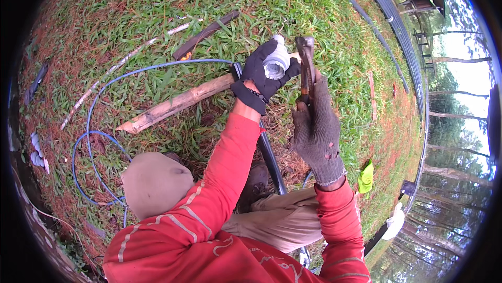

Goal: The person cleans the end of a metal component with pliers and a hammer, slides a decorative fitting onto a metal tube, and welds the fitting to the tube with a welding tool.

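My left hand (260,71), in a black glove with a beaded bracelet at the wrist, is closed around a whitish-grey pipe fitting (276,66) whose round open end shows. A short pale rod (295,56) runs from beside the fitting toward the tool in my other hand. My right hand (318,123), in a worn grey knit glove, grips a dark metal hand tool (308,63) like pliers, its head up and an orange patch low on its handles. Whether the tool touches the rod, I cannot tell. A black pipe (272,157) passes under my left wrist.
A pointed wooden stake (178,103) lies left of my hands, with a dark stick (206,34) and a thin pale stick (123,64) beyond. A blue hose (99,92) loops across the grass. Long dark pipes (384,8) lie far right. A yellow-green item (366,177) is near my right forearm.
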Available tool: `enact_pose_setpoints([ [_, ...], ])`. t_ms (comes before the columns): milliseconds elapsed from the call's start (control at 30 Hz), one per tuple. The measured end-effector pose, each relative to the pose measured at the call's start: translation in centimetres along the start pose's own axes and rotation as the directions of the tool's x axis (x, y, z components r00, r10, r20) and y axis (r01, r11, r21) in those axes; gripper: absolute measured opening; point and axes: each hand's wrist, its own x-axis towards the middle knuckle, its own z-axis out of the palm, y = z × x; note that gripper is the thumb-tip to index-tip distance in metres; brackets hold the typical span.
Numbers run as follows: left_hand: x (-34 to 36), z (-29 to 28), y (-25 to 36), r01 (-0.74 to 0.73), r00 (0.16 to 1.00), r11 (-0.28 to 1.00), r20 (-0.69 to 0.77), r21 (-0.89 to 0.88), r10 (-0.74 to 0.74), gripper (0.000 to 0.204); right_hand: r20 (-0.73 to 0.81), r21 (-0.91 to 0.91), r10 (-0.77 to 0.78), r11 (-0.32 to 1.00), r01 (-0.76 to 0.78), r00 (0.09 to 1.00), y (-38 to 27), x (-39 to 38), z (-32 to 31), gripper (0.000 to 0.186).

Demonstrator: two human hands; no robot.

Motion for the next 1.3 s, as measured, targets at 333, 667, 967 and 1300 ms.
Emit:
enact_pose_setpoints([
  [333, 0.9, -0.3, -0.5, -0.018, 0.989, 0.999, -0.144, -0.029, 0.014, 0.025, 0.15, 0.005, 0.128, 0.991, -0.13, 0.98, -1.0, -0.1, -0.6, 0.074],
  [667, 0.9, -0.9, -1.4, -0.035, 0.99, 0.999, -0.14, -0.017, 0.032, 0.022, 0.068, 0.041, 0.108, 0.993, -0.111, 0.992, -0.1, -0.8, 0.2, 0.073],
  [967, 0.9, -1.0, -1.8, -0.03, 0.978, 0.998, -0.204, 0.05, 0.04, 0.024, 0.208, 0.039, 0.264, 0.96, -0.278, 0.942, 0.5, -0.7, -0.8, 0.071],
  [1300, 0.7, -1.4, -0.4, -0.003, 0.997, 0.985, -0.073, -0.172, -0.009, 0.039, 0.159, -0.007, 0.186, 0.982, -0.188, 0.969, 0.4, 0.1, -0.6, 0.071],
])
